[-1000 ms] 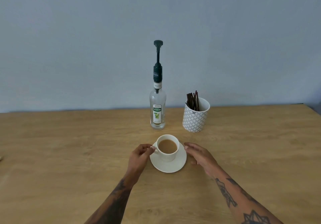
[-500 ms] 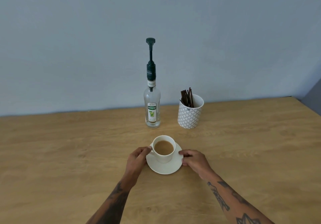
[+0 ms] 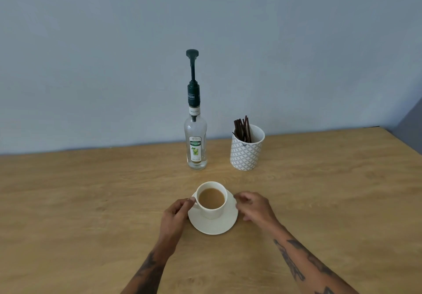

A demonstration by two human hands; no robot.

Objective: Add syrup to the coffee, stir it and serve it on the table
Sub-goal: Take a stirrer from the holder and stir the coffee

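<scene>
A white cup of milky coffee (image 3: 212,199) stands on a white saucer (image 3: 213,226) in the middle of the wooden table (image 3: 91,202). My left hand (image 3: 177,214) pinches the cup's handle on its left side. At the saucer's right rim my right hand (image 3: 252,207) has its fingers curled against the edge. Behind the cup stands a clear syrup bottle (image 3: 195,143) with a dark green pump, nearly empty. To its right is a patterned white cup (image 3: 246,152) holding several dark stir sticks (image 3: 242,129).
A blue-grey wall runs along the table's far edge. The table's right corner lies at the far right, with a darker surface (image 3: 411,122) beyond it. Bare wood stretches to the left and right of the saucer.
My right hand has closed in from beside the saucer onto its right rim. My left hand stays at the cup's handle. The view has shifted, so everything sits further left in the frame.
</scene>
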